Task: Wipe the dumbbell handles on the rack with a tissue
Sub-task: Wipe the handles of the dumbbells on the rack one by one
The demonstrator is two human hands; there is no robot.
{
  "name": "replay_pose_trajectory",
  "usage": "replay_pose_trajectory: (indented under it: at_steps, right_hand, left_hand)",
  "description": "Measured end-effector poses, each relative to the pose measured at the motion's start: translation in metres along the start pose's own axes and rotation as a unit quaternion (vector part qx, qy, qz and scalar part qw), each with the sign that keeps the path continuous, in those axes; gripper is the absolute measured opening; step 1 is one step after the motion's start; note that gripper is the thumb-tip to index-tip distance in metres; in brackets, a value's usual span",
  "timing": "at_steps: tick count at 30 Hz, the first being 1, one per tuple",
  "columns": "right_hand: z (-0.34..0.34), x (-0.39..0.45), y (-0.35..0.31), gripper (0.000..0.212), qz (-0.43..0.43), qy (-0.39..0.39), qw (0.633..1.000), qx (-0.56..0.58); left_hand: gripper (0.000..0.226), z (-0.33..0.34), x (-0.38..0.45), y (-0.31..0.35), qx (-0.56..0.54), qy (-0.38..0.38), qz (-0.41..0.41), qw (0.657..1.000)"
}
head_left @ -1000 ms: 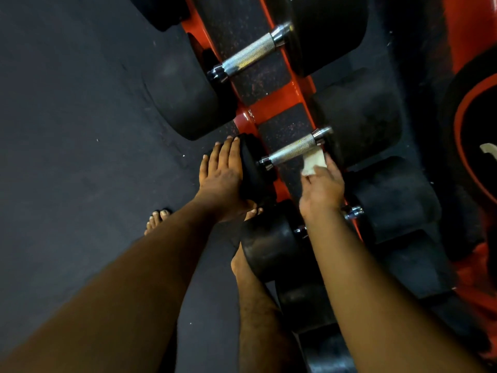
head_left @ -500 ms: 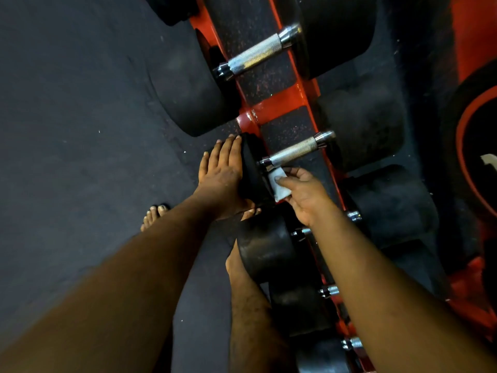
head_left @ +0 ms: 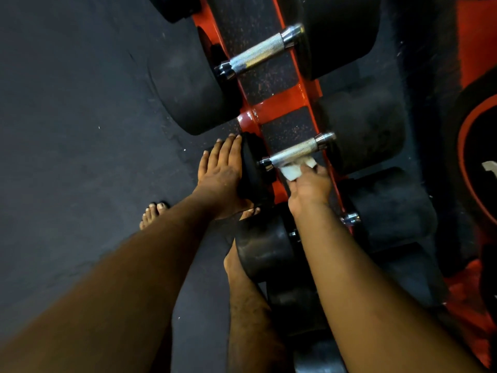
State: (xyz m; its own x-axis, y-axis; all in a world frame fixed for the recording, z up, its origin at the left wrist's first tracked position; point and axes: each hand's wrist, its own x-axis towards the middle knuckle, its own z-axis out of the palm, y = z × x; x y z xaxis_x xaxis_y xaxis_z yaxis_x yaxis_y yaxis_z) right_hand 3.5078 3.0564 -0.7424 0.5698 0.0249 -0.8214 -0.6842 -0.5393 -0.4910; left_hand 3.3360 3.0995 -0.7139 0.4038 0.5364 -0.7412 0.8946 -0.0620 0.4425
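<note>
Closest to us, two bare arms reach down, and bare feet stand on the dark floor. The left hand lies flat on the black end of a dumbbell, with its fingers straight and close together. The right hand pinches a white tissue in its closed fingers. The tissue touches the underside of the shiny metal handle of that dumbbell, which sits on the red rack. Farther away, a bigger dumbbell handle rests on the same rack.
</note>
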Motion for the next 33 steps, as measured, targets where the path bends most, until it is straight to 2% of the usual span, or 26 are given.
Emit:
replay_pose_trajectory:
  at_steps: [3,8,11,14,16,17,18,21,26,30,33]
  right_hand:
    - [0.021,-0.010,0.004,0.028,0.022,0.004,0.996,0.088]
    - [0.020,-0.025,0.002,0.029,0.083,-0.058,0.989,0.107]
    - [0.015,-0.005,-0.015,0.028,0.053,-0.047,0.978,0.195]
    - [0.021,-0.015,-0.003,0.036,0.056,-0.070,0.986,0.144]
    - [0.025,-0.029,0.007,0.022,0.090,-0.105,0.988,0.074]
    - [0.025,-0.030,0.003,0.009,0.099,-0.120,0.985,0.073]
    - [0.023,-0.027,-0.006,0.006,0.098,-0.122,0.982,0.106]
    - [0.014,-0.008,-0.030,0.014,0.044,-0.104,0.966,0.233]
    - [0.016,-0.004,-0.018,0.011,0.043,-0.180,0.969,0.162]
    - [0.018,0.002,-0.030,0.011,0.035,-0.152,0.962,0.223]
    - [0.019,-0.008,-0.010,0.006,0.041,-0.191,0.968,0.155]
  left_hand:
    - [0.143,0.000,0.001,0.002,0.002,-0.001,0.000,1.000]
    - [0.145,0.002,0.001,0.001,-0.004,0.002,0.003,1.000]
    - [0.144,0.002,0.001,-0.002,-0.007,0.002,0.007,1.000]
    - [0.144,0.003,0.002,-0.002,-0.008,0.003,0.010,1.000]
    - [0.144,0.004,0.002,-0.001,-0.007,0.006,0.008,1.000]
    - [0.144,0.005,0.002,-0.001,-0.007,0.009,0.007,1.000]
    - [0.144,0.006,0.003,-0.002,-0.006,0.011,0.007,1.000]
    - [0.145,0.006,0.002,-0.004,-0.001,0.016,0.012,1.000]
    - [0.145,0.005,0.002,-0.003,-0.001,0.010,0.014,1.000]
    - [0.144,0.005,0.002,-0.005,-0.005,0.016,0.022,1.000]
    - [0.144,0.006,0.001,-0.003,-0.001,0.019,0.019,1.000]
